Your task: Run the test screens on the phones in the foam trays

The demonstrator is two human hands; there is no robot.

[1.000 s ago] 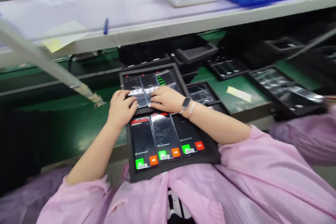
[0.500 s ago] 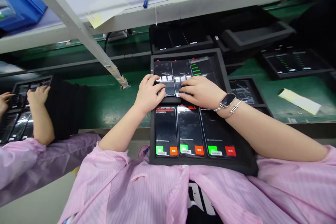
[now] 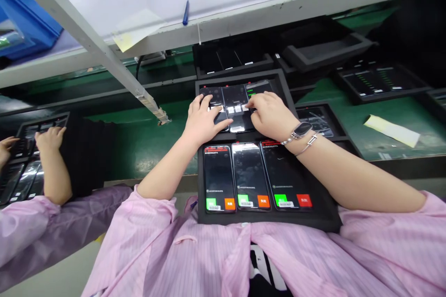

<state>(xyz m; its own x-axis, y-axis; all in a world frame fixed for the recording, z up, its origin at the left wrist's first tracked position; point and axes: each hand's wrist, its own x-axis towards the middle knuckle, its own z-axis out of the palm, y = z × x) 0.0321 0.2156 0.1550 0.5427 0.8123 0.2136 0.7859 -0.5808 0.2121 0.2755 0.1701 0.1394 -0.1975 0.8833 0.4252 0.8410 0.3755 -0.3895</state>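
Observation:
A black foam tray (image 3: 223, 217) rests against my front, holding two rows of phones. Spread over the back left phone (image 3: 212, 95) is my left hand (image 3: 202, 120), its thumb reaching to the lower part of the back middle phone (image 3: 239, 93). My right hand (image 3: 272, 113) has its index finger at the right edge of that middle screen. Its other fingers curl loosely, and it partly hides the back right phone (image 3: 257, 87), which shows green text. In the front row, the left phone (image 3: 219, 171), middle phone (image 3: 250, 169) and right phone (image 3: 281, 174) show green and red-orange buttons.
A shelf edge (image 3: 251, 21) crosses above the green bench, with a slanted metal post (image 3: 114, 67) at left. More phone trays stand behind and at right, near a yellowish paper strip (image 3: 392, 131). At far left, a co-worker's hands (image 3: 50, 139) are over another tray.
My right hand has shifted slightly right and its fingers have curled in. My left thumb has stretched right onto the middle phone. The view has tilted slightly upward.

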